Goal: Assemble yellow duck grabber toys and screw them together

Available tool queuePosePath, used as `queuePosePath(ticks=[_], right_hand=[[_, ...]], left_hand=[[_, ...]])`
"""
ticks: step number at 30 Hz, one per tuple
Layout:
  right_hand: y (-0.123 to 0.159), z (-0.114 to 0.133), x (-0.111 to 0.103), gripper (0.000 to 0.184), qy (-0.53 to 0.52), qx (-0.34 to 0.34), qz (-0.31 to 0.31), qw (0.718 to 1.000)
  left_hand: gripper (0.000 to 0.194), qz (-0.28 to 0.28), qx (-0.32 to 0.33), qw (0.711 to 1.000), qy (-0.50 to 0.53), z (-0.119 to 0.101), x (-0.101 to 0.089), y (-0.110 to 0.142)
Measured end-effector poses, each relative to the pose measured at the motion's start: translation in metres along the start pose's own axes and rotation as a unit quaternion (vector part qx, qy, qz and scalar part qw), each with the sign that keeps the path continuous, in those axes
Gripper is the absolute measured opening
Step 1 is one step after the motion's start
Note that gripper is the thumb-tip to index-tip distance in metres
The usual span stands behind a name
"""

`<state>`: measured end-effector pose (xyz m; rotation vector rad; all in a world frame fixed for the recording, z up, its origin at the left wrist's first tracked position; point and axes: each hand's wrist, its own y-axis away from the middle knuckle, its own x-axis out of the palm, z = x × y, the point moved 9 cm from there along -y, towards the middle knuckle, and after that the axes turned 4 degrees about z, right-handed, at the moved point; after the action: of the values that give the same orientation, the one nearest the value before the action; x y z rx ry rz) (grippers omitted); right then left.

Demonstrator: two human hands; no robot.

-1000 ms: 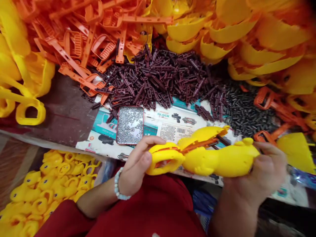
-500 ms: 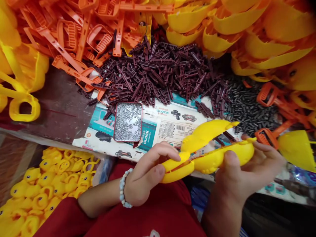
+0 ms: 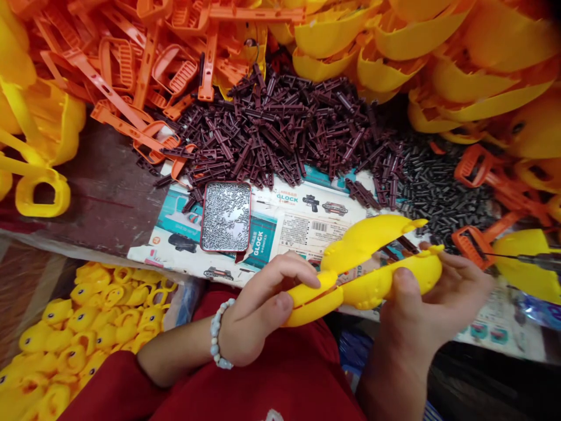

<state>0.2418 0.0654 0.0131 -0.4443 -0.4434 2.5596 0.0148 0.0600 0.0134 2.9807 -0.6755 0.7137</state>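
Note:
Both hands hold a yellow plastic toy [image 3: 372, 280] made of two shell halves, above the front of the table. My left hand [image 3: 267, 310], with a beaded bracelet at its wrist, pinches the narrow left end between thumb and fingers. My right hand [image 3: 438, 298] grips the lower half near its right end, thumb on the near face and fingers behind. The halves lie close together at the left and gape apart at the right. A dark reddish-brown part [image 3: 407, 244] shows in that gap.
Behind lie piles of brown plastic parts [image 3: 280, 128], black pins [image 3: 438, 187], orange handles [image 3: 127, 64] and yellow shells [image 3: 412, 41]. A tray of small screws [image 3: 228, 216] rests on printed cardboard [image 3: 307, 228]. Yellow duck-faced pieces [image 3: 87, 333] fill a container at lower left. A thin-shafted dark tool [image 3: 526, 257] is at right.
My right hand has shifted slightly left with the lower shell. The left hand stays nearly still. At right, the dark tool now appears higher, with its thin shaft pointing left.

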Motion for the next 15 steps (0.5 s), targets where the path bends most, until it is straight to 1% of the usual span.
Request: queuePosePath(ticks=[5, 7, 8, 9, 11, 12, 13, 14, 15], right_hand=[[0.003, 0.01, 0.0, 0.048, 0.024, -0.014, -0.022, 0.999], [0.004, 0.015, 0.002, 0.047, 0.035, -0.028, -0.029, 0.999], [0.005, 0.017, 0.004, 0.047, 0.041, -0.037, -0.03, 0.998], [0.004, 0.019, 0.006, 0.047, 0.048, -0.045, -0.027, 0.997], [0.001, 0.016, 0.013, 0.048, 0.068, -0.05, 0.006, 0.996], [-0.001, 0.014, 0.017, 0.049, 0.076, -0.05, 0.03, 0.995], [-0.002, 0.013, 0.019, 0.051, 0.076, -0.051, 0.04, 0.995], [-0.002, 0.016, 0.017, 0.05, 0.068, -0.066, 0.029, 0.995], [-0.001, 0.022, 0.012, 0.045, 0.052, -0.093, -0.001, 0.994]], left_hand=[[0.025, 0.008, 0.016, 0.999, -0.05, -0.003, 0.001, 0.0], [0.021, 0.001, 0.029, 0.995, -0.097, -0.005, -0.001, 0.0], [0.022, -0.014, 0.027, 0.991, -0.133, -0.005, -0.004, 0.0], [0.024, -0.033, 0.015, 0.983, -0.179, -0.004, -0.008, 0.0], [0.025, -0.064, -0.023, 0.957, -0.282, -0.001, -0.016, -0.002], [0.022, -0.068, -0.038, 0.942, -0.327, 0.0, -0.018, -0.003], [0.02, -0.07, -0.042, 0.928, -0.363, 0.001, -0.02, -0.004], [0.018, -0.075, -0.036, 0.919, -0.385, 0.0, -0.022, -0.005], [0.017, -0.089, -0.025, 0.915, -0.393, -0.001, -0.024, -0.004]])
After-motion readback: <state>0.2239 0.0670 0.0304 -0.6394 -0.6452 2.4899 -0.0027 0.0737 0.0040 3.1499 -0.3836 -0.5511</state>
